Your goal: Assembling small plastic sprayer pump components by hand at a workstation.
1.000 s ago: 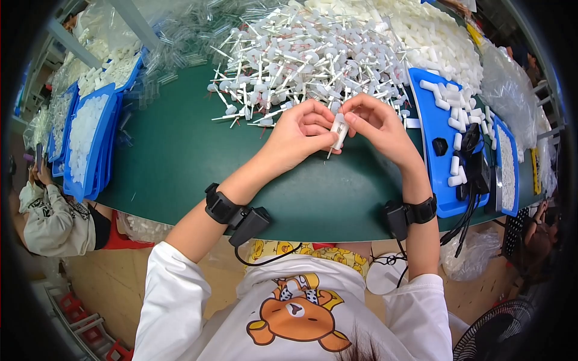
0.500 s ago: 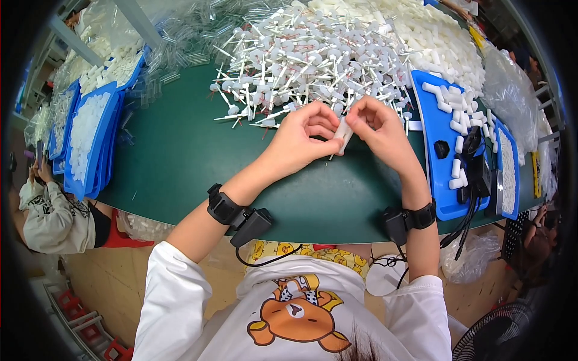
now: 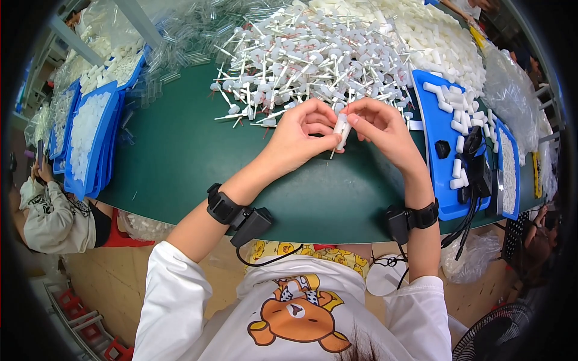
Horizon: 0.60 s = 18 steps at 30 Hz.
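Two hands meeting above green counter (image 3: 180, 156): left hand (image 3: 301, 135) and right hand (image 3: 382, 129) both pinching one small white tube (image 3: 341, 129) with thin stick below. Big heap of white stick pieces (image 3: 313, 60) just behind, seemingly undone; few finished tubes in blue tray (image 3: 442, 180) at right. More blue trays (image 3: 90, 138) with white parts at left. Clear bag (image 3: 512, 84) far right.

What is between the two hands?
In the head view, a small white plastic tube sits between the left hand and the right hand; fingers of both pinch it above the green table.
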Motion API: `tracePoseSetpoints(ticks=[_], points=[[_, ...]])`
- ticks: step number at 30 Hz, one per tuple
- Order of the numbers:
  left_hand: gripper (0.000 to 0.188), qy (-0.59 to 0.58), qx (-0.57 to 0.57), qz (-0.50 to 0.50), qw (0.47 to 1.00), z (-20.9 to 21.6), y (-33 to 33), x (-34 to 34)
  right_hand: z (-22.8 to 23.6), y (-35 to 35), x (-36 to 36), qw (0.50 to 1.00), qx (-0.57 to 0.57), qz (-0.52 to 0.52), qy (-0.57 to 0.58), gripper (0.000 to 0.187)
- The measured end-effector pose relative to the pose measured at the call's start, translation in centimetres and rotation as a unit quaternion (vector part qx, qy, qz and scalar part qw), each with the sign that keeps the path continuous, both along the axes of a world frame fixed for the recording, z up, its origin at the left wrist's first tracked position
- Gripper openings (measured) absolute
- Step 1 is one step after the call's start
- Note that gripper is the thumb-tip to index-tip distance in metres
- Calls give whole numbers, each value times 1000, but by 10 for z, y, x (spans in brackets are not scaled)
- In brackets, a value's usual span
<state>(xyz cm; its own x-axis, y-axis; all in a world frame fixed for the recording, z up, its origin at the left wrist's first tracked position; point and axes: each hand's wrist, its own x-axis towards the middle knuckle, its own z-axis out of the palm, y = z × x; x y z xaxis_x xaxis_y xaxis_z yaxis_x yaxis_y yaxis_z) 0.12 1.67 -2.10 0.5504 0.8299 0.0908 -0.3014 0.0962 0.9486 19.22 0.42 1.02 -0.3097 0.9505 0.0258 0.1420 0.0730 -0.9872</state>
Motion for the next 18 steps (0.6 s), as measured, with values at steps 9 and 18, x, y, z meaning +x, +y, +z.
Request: tracePoseSetpoints(ticks=[9, 18], points=[[19, -11, -46, 1, 999, 6, -1, 1, -1, 2, 1, 999, 16, -3, 41, 20], [9, -21, 108, 57, 992, 9, 1, -4, 7, -5, -2, 994, -9, 70, 82, 33]])
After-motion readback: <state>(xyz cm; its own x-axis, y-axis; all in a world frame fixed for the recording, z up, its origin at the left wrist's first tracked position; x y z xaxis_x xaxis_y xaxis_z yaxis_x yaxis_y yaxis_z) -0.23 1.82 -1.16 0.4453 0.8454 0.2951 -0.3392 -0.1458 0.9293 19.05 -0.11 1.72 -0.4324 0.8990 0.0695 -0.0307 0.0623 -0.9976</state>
